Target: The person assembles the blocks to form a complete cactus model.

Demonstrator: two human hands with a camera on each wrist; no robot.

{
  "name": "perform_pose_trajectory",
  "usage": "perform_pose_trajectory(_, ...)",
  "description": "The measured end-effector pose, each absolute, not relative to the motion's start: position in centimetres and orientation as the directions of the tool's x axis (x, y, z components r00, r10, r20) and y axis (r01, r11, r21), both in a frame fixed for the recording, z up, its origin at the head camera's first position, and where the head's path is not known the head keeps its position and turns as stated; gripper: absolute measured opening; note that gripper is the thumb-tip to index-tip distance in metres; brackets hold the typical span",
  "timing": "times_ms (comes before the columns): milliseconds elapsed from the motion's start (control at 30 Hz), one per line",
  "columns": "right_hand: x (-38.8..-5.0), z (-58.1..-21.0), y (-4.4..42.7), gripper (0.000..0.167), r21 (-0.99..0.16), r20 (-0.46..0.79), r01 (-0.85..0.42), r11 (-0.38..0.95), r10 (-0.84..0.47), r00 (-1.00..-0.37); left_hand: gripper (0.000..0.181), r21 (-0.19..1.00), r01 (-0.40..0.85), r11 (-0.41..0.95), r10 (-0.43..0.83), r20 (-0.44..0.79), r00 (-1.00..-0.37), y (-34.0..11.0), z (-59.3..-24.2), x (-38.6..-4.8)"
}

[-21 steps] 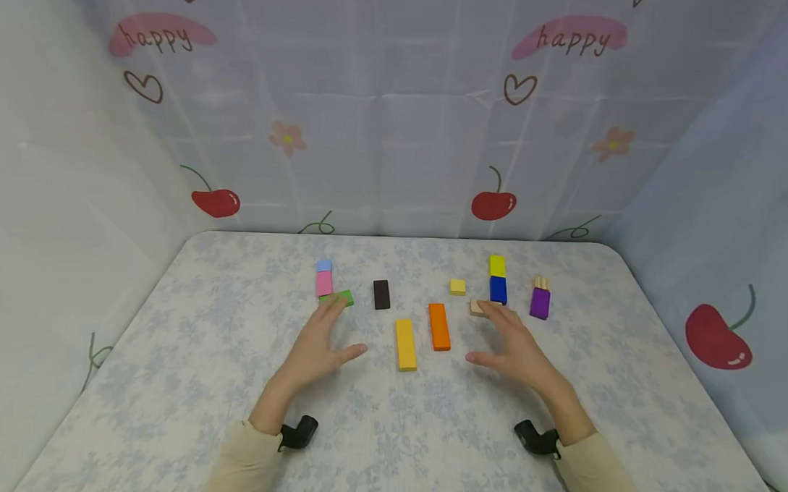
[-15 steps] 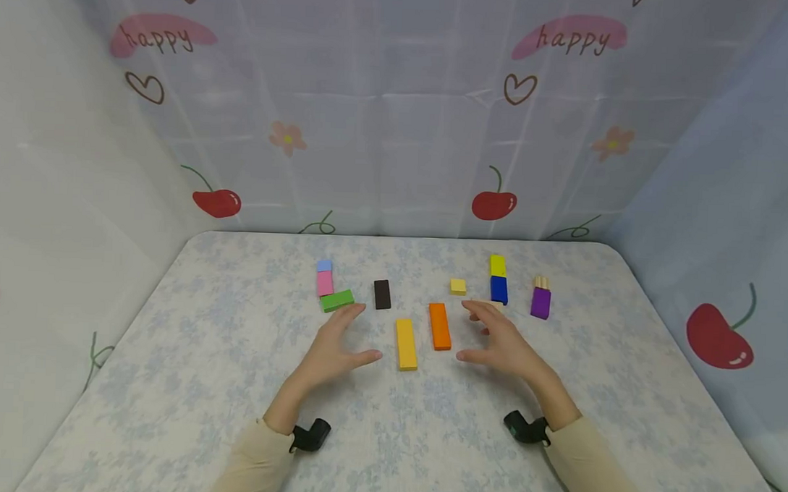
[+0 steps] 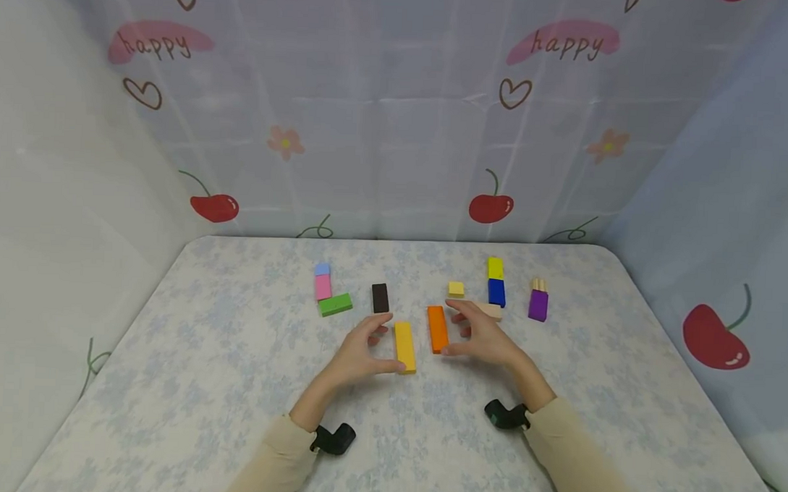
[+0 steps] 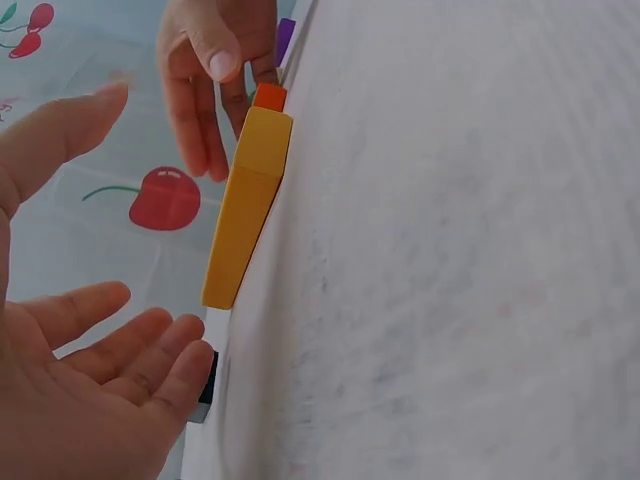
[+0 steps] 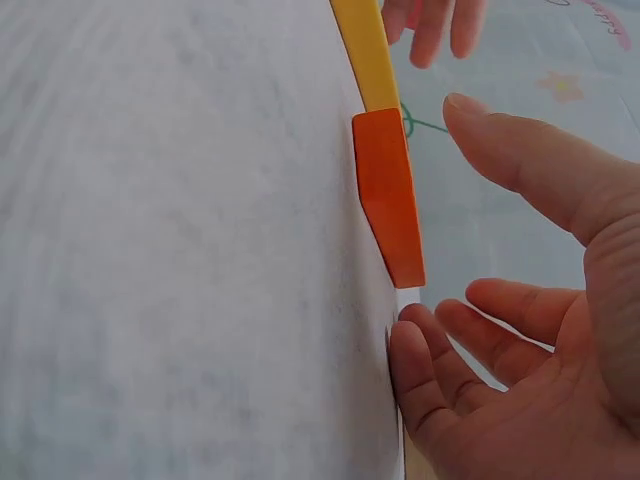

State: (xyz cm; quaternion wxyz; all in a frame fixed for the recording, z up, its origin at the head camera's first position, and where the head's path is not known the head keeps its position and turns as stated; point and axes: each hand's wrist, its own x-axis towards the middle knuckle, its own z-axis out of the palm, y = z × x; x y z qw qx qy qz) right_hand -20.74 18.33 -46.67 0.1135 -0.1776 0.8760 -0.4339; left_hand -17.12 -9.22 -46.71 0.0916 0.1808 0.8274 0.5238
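Beside the yellow-orange block (image 3: 405,346), my left hand (image 3: 356,355) has thumb and fingers spread apart. In the left wrist view that block (image 4: 248,205) stands clear of the hand's (image 4: 100,390) fingers. The orange block (image 3: 437,329) lies just right of the yellow-orange one, with my right hand (image 3: 485,337) at its right side, thumb near its front end. In the right wrist view a gap shows between the orange block (image 5: 388,195) and the spread thumb and fingers of the right hand (image 5: 540,350).
Behind the left hand lie green (image 3: 335,305), pink (image 3: 323,287), light blue (image 3: 322,269) and black (image 3: 380,298) blocks. Behind the right are beige (image 3: 491,312), small yellow (image 3: 455,289), blue (image 3: 496,293), bright yellow (image 3: 494,267) and purple (image 3: 538,305) ones. A curtain borders the table (image 3: 187,383).
Both hands have moved inward, the left toward the yellow-orange block and the right toward the orange one. The green block and part of the beige one are uncovered. The head view has shifted slightly.
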Motion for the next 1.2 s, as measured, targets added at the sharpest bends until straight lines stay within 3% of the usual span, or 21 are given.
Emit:
perform_pose_trajectory(467,-21.4,-46.8,17.7,0.091,-0.81,-0.101,-0.166,0.562,-0.413,-0.905,0.089,0.904,0.143,0.404,0.389,-0.029,-0.921,-8.8,-47.7,-17.5)
perform_pose_trajectory(833,-21.9,-47.0,17.8,0.094,-0.801,-0.129,-0.185,0.569,-0.467,-0.875,0.095,0.892,0.212,0.399,0.436,0.019,-0.9,-8.6,-48.9,-17.8)
perform_pose_trajectory(1200,-21.9,-47.0,17.5,0.09,-0.773,-0.113,-0.205,0.6,-0.448,-0.887,0.089,0.852,0.242,0.464,0.425,0.026,-0.905,-8.5,-49.0,-17.7)
